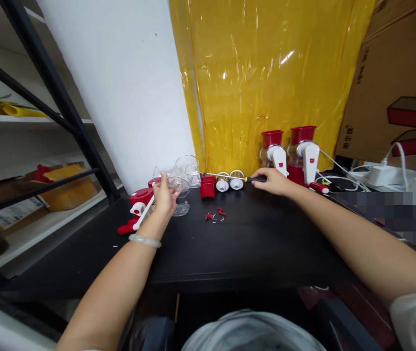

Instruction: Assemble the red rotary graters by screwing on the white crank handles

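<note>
My left hand point(164, 196) is closed on a clear plastic housing point(186, 170) at the back left of the black table. Beside that hand sits a red and white crank part point(140, 208), partly hidden by it. My right hand point(271, 181) grips the dark handle of a screwdriver point(251, 179), whose long shaft points left toward the housing. Below and behind the shaft stand a red hopper point(208, 187) and two metal grater drums point(223, 182) with white ends. Small red pieces point(208, 216) and several screws point(214, 219) lie on the tabletop in front.
Two red and white drum graters point(305, 153) stand at the back right, before a yellow plastic curtain point(266, 73). White cables and plugs point(383, 173) crowd the right side, with a cardboard box point(394, 97) behind. A black-framed shelf point(50, 73) rises at left.
</note>
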The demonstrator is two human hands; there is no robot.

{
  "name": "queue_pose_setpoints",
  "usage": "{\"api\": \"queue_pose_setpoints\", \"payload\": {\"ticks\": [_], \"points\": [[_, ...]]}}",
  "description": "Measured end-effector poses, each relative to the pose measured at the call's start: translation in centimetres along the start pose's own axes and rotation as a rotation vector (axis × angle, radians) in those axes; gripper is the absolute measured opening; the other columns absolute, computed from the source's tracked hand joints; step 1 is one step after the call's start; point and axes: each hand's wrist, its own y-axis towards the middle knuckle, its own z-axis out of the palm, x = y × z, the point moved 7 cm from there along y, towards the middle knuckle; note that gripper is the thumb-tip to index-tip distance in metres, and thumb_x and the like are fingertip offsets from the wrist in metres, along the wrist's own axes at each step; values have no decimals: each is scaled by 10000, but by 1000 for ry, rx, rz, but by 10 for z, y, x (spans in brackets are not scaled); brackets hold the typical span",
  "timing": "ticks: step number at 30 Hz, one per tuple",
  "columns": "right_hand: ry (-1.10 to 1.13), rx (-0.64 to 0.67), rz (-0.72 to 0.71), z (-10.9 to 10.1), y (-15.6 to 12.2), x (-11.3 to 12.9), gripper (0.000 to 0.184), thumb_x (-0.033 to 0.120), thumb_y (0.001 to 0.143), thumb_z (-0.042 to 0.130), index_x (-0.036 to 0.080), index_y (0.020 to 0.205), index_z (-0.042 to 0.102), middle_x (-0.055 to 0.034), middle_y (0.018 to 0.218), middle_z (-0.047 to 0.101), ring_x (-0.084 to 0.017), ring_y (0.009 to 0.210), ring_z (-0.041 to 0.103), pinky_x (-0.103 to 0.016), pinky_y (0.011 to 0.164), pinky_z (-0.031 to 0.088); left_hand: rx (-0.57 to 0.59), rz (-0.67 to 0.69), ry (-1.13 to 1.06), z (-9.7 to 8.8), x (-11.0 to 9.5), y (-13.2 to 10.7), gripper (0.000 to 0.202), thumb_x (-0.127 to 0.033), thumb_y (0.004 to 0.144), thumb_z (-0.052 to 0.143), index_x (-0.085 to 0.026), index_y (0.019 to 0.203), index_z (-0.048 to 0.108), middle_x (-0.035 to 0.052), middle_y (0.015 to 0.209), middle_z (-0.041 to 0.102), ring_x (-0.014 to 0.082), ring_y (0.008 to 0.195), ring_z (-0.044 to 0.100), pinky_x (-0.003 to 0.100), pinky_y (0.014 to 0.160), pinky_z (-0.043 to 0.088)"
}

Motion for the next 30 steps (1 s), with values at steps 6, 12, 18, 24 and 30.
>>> {"api": "queue_pose_setpoints", "payload": {"ticks": [6,12,18,24,30], "points": [[164,-50,88,-27,-1,-3,229,374,683,718,198,825,754,-55,856,749,-236,828,688,-392,847,537,45,-45,-8,3,2,-1,361,-521,877,685,-196,864,528,8,789,677,158,773,729,459,929,586],[267,9,62,-29,-2,4,194,358,647,767,217,780,774,-50,808,748,-230,794,689,-414,862,541,72,-86,24,1,7,0,349,-508,880,691,-214,954,519,34,932,703,166,828,738,455,910,600],[237,43,69,-25,-2,7,186,336,654,748,212,789,777,-56,830,755,-233,820,699,-415,879,538,115,-88,51,0,11,2,371,-515,858,714,-217,972,525,62,973,703,197,862,742,427,873,613],[231,57,63,-25,-3,8,210,338,647,744,203,804,778,-56,843,762,-236,840,707,-406,894,540,125,-124,111,4,14,-1,390,-545,857,703,-203,940,534,42,873,698,195,839,741,404,844,613],[235,57,47,-28,-3,11,248,365,648,777,207,838,799,-61,870,771,-243,858,713,-415,907,545,141,-131,142,4,16,-2,402,-548,851,709,-203,1003,568,41,899,707,187,813,735,393,827,611]]}}
